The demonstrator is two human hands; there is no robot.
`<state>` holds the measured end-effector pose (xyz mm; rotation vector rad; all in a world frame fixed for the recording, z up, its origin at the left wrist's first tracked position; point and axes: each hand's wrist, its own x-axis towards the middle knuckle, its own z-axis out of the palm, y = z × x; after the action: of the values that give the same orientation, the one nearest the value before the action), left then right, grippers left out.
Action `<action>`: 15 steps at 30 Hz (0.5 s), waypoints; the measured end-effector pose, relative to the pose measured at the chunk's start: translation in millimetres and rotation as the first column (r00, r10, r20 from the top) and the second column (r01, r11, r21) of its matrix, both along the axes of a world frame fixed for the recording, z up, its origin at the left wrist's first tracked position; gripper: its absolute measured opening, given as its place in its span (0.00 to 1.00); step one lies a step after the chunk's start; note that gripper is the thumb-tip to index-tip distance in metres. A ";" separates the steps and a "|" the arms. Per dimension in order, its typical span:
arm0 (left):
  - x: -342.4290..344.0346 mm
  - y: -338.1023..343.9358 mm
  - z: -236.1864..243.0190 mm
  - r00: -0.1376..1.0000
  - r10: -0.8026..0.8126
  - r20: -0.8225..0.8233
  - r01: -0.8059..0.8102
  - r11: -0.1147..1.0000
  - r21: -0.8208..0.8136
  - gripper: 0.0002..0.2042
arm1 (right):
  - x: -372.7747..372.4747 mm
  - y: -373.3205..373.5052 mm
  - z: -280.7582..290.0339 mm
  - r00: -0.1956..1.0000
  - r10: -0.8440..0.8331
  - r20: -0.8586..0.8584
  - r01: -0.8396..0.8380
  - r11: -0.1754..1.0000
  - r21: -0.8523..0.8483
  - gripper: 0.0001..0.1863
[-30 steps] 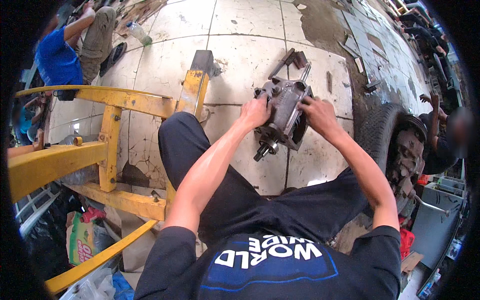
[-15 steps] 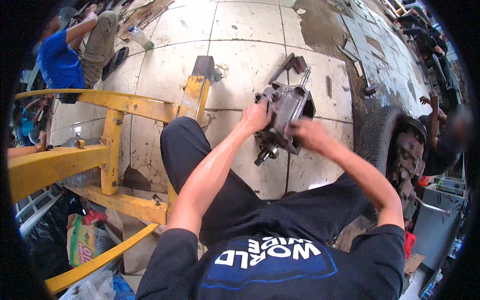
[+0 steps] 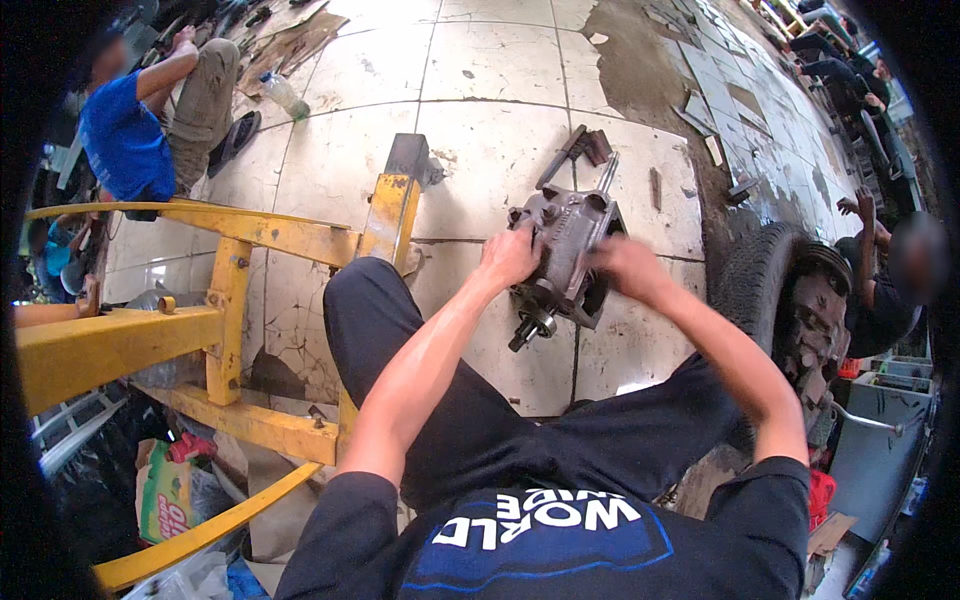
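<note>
A dark metal gearbox housing (image 3: 570, 235) lies on the tiled floor between my legs. From its near end sticks a shaft with a shiny bearing (image 3: 540, 323), and a slim rod (image 3: 609, 175) juts out at the far end. My left hand (image 3: 511, 256) grips the left side of the housing, fingers curled over its edge. At the housing's right side is my right hand (image 3: 628, 268), smeared by motion, so its fingers and anything in them cannot be made out. Just beyond the gearbox rest dark metal pieces (image 3: 575, 155).
A yellow metal frame (image 3: 230, 310) stands close on my left. To my right is a tyre (image 3: 755, 285) with a rusty hub assembly (image 3: 815, 320). A plastic bottle (image 3: 284, 95) lies far left near a person in blue (image 3: 125, 140). Other people sit at the right.
My view has tilted slightly, so the scene sits lower in the picture. My right hand stays in motion at the housing's right side; my left keeps its hold.
</note>
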<state>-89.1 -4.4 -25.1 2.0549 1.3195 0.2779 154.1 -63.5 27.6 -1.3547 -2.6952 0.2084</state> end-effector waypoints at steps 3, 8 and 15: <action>-2.6 6.7 -8.0 0.999 0.004 -0.038 -0.003 1.000 0.019 0.23 | -4.4 18.6 13.7 0.977 -0.132 0.170 0.135 0.991 -0.010 0.16; 2.1 4.0 -4.7 0.999 0.031 0.020 -0.031 0.999 0.014 0.18 | 12.7 34.3 18.8 0.969 -0.209 0.129 0.201 0.977 0.075 0.22; 0.3 2.6 -0.2 1.000 0.014 0.011 -0.014 1.000 0.019 0.19 | 0.0 7.2 15.9 0.983 -0.170 0.062 0.172 0.985 -0.032 0.16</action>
<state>-88.8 -1.8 -25.4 2.0579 1.3298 0.3093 154.1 -56.3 43.5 -1.6183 -2.6146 0.2058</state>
